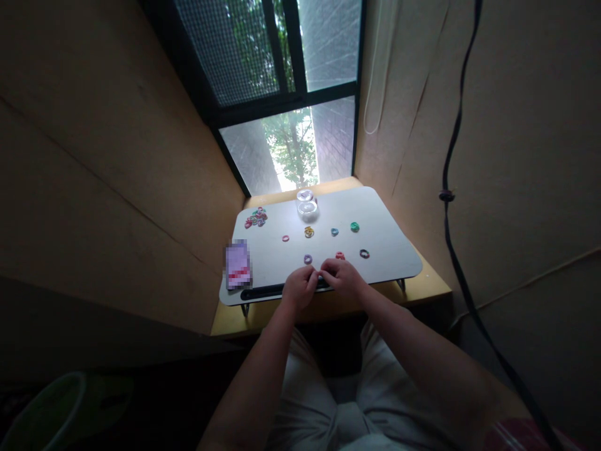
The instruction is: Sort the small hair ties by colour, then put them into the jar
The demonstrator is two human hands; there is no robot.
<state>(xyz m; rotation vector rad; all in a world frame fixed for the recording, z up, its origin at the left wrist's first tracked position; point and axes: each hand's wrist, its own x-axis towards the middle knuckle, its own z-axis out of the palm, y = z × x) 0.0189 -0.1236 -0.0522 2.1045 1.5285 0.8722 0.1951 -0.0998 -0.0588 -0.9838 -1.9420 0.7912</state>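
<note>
My left hand (pixel 301 287) and my right hand (pixel 342 275) meet over the front edge of a small white table (pixel 389 250). Their fingertips pinch together; whatever is between them is too small or hidden to make out. Just beyond my fingers lie small coloured bands that look like hair ties: a purple one (pixel 307 259), a red group (pixel 340 255) partly behind my right hand, and a dark one (pixel 364 254). Farther back are a pink band (pixel 285 238), yellow bands (pixel 308 232), a blue one (pixel 334 232) and green ones (pixel 354 227).
A mixed pile of bands (pixel 256 217) lies at the back left. Behind the rows stands a clear round container (pixel 307 210). A blurred-out purple rectangular item (pixel 238 264) rests at the left edge, near a black slot (pixel 263 292). A dark cable (pixel 453 250) hangs on the right.
</note>
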